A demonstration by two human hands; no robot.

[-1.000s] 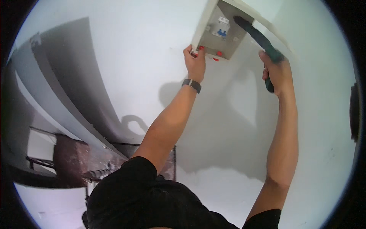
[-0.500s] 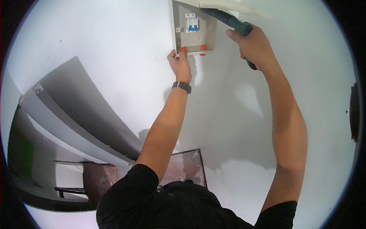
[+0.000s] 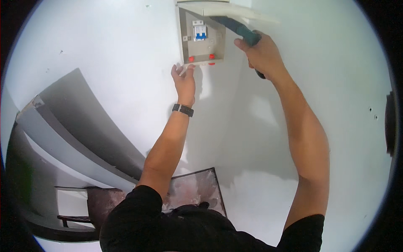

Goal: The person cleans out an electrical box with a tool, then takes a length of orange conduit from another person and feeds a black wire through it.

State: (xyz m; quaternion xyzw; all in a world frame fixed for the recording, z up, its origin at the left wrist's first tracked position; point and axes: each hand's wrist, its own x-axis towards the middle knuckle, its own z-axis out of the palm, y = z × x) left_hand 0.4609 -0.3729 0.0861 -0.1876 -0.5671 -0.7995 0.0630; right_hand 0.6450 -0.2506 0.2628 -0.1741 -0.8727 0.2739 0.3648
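Observation:
A beige electrical box (image 3: 217, 45) is fixed to the wall at the top, its cover (image 3: 218, 8) swung up. Inside sits a white breaker (image 3: 199, 30) with blue levers. Two red fittings, one left (image 3: 192, 59) and one right (image 3: 212, 56), stand at the bottom edge. My left hand (image 3: 184, 84) is raised beneath the lower left corner, fingers apart, fingertips at or just below the edge. My right hand (image 3: 264, 56) is wrapped round a dark green and black power drill (image 3: 244, 32). The drill's front end reaches under the cover; its tip is hidden.
A grey curved-looking beam or ledge (image 3: 75, 138) juts out at the left. Below is a reddish, dusty panel or tabletop (image 3: 193, 187) with a dark edge. Dark furniture (image 3: 75, 219) shows at the lower left, and small holes (image 3: 372, 113) mark the right wall.
The whole view has shifted slightly. My left hand has lowered relative to the box, and its fingers no longer cover the left red fitting. My right hand still grips the drill.

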